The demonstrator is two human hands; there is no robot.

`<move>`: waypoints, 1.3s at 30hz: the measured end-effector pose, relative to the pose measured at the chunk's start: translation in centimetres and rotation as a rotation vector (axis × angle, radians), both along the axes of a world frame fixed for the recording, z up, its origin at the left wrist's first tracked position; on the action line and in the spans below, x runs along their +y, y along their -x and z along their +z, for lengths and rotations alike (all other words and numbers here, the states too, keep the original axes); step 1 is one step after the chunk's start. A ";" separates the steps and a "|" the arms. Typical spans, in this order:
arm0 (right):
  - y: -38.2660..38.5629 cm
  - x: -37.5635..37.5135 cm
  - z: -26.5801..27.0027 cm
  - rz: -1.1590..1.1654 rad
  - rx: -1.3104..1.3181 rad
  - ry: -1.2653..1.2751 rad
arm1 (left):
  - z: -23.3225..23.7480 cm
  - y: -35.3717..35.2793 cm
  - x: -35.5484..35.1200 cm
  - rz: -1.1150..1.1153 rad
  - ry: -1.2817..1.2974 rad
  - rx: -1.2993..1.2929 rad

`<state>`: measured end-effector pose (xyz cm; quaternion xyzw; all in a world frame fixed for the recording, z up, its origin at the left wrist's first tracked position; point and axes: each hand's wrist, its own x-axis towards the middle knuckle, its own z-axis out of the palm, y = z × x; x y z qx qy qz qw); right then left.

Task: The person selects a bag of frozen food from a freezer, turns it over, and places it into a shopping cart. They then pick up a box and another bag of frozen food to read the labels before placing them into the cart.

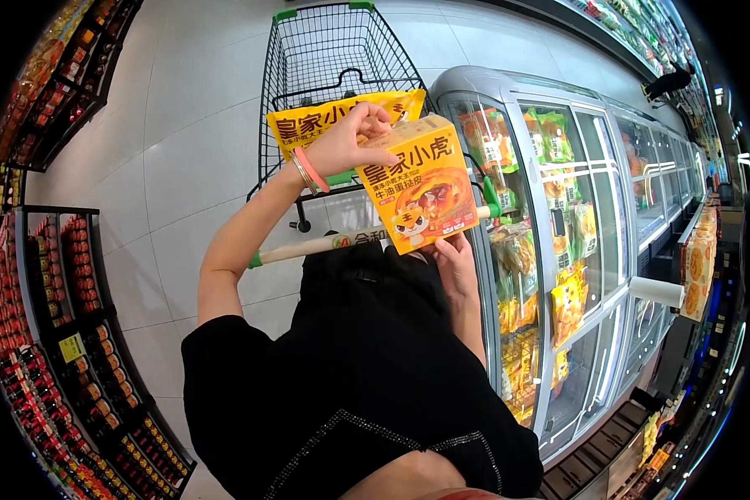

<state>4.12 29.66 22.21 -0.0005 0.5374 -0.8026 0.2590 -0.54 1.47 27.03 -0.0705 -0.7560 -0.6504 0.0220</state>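
A yellow box [421,200] with a picture of an egg tart and a cartoon tiger is held up, tilted, in front of my body. My left hand [354,142], with a pink band and a bracelet at the wrist, is at its upper left corner, thumb on the edge and fingers curled over the top. My right hand [457,265] grips the lower right edge from beneath, its fingers partly hidden behind the box. Just beyond, a yellow bag [308,125] with similar lettering rests at the near end of the shopping cart [333,42], partly covered by my left hand and the box.
The cart's handle [308,247] crosses in front of my waist. Glass-doored freezers [550,108] with bagged food stand close on the right. Shelves of jars [67,275] line the left. A person in dark clothes [668,83] is far off at upper right.
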 end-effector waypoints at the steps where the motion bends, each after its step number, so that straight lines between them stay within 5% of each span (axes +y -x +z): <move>1: 0.8 -0.2 -0.4 0.035 0.013 0.020 | 1.0 0.0 -0.1 0.013 0.082 0.049; 5: 2.8 -1.5 -0.7 0.077 0.108 -0.019 | 5.1 0.2 -0.9 0.093 0.605 0.339; 11: 2.0 -1.6 -3.5 0.027 0.647 -0.607 | 0.6 2.0 -2.7 0.157 0.991 0.423; 13: 1.6 -1.3 -3.9 0.062 0.816 -0.819 | -2.1 2.5 -3.4 0.141 0.976 0.413; 21: 0.9 -2.2 -2.8 0.048 1.009 -1.011 | -10.8 3.3 -4.5 0.119 0.970 0.172; 39: 1.5 -2.9 -2.3 0.112 1.127 -1.089 | -12.2 1.9 -4.2 0.263 0.839 0.338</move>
